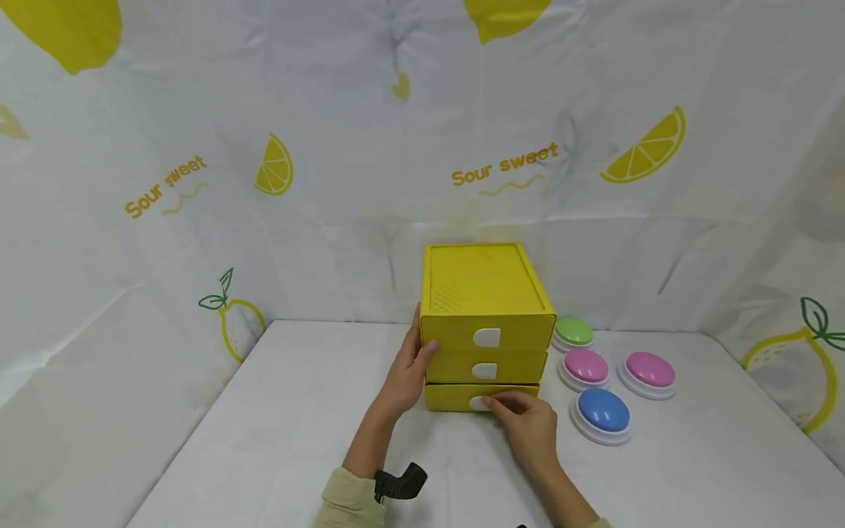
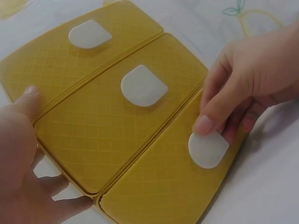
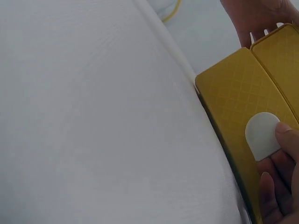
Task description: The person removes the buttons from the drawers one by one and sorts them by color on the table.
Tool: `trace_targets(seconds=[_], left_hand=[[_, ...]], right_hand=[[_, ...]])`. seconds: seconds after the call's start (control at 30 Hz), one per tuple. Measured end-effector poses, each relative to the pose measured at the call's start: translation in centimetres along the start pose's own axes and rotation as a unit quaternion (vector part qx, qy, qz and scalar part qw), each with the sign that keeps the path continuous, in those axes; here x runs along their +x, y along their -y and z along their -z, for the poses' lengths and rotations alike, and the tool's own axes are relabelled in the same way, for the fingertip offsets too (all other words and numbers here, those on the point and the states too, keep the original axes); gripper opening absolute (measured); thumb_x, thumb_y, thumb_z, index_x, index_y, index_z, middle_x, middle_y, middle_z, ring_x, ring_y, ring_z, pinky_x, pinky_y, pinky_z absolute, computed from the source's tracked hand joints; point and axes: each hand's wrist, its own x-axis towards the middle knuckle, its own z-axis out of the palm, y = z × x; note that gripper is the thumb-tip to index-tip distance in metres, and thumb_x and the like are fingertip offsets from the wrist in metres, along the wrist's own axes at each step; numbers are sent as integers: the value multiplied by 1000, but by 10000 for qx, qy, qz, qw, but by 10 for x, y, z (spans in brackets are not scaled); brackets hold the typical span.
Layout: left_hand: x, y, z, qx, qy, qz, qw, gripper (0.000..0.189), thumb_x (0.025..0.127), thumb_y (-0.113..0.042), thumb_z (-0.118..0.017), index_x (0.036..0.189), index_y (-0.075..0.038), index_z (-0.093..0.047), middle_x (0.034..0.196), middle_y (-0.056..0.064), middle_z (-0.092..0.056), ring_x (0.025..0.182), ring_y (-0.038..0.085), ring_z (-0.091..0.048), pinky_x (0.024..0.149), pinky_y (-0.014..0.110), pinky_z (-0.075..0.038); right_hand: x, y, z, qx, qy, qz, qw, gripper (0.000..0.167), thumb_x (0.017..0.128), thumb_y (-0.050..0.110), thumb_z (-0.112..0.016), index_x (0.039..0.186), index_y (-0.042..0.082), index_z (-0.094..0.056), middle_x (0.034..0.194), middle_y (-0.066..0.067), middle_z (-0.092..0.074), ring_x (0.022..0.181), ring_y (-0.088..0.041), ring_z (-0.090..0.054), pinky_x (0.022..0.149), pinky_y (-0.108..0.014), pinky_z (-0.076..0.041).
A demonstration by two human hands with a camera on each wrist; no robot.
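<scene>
A yellow three-drawer box point(image 1: 488, 279) stands on the white table, each drawer front bearing a white rounded handle. My left hand point(image 1: 405, 374) braces its left side, fingers straight along the wall and thumb laid on the front, as the left wrist view also shows. Low at the front, my right hand point(image 1: 530, 425) pinches the bottom drawer's white handle point(image 2: 208, 150) between thumb and fingers. A thin dark gap runs above the bottom drawer point(image 1: 449, 398). The top handle point(image 2: 88, 35) and middle handle point(image 2: 143, 86) are untouched.
Right of the box are several round push buttons on white bases: green point(image 1: 574, 331), pink point(image 1: 586, 365), another pink point(image 1: 650, 369) and blue point(image 1: 604, 411). A white lemon-print cloth point(image 1: 356, 242) hangs behind the table point(image 1: 264, 440). My left wrist wears a black strap mount point(image 1: 401, 482).
</scene>
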Motion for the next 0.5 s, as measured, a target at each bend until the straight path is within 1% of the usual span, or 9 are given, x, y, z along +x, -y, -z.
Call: trace_targets(seconds=[0.17, 0.33, 0.43, 0.5], left_hand=[[-1, 0, 0, -2, -5, 23, 10000, 70, 109, -39, -40, 162, -38, 5, 171, -10, -8, 159, 21, -18, 128, 52, -21], [-1, 1, 0, 14, -37, 95, 9999, 70, 109, -41, -40, 162, -38, 4, 171, -11, -8, 159, 21, -18, 128, 53, -21], [-2, 1, 1, 66, -31, 170, 9998, 70, 108, -43, -41, 162, -38, 4, 171, -11, -8, 159, 21, -17, 128, 53, -21], [-3, 0, 3, 100, -20, 254, 9996, 72, 107, -44, -43, 162, -40, 3, 171, -11, -9, 159, 22, -17, 127, 54, -21]], right_hand=[[-12, 1, 1, 148, -36, -157, 9998, 15, 81, 25, -87, 87, 13, -80, 84, -3, -78, 67, -3, -63, 60, -18, -54], [-26, 4, 3, 52, -90, -262, 9996, 17, 81, 26, -86, 90, 13, -80, 87, -2, -78, 69, -3, -62, 61, -17, -53], [-32, 6, 4, 74, -121, -428, 9990, 15, 82, 23, -86, 89, 12, -80, 86, -3, -78, 68, -3, -62, 59, -18, -53], [-36, 9, 5, 130, -107, -565, 9983, 15, 82, 22, -85, 90, 11, -80, 86, -3, -78, 66, -4, -61, 58, -19, -52]])
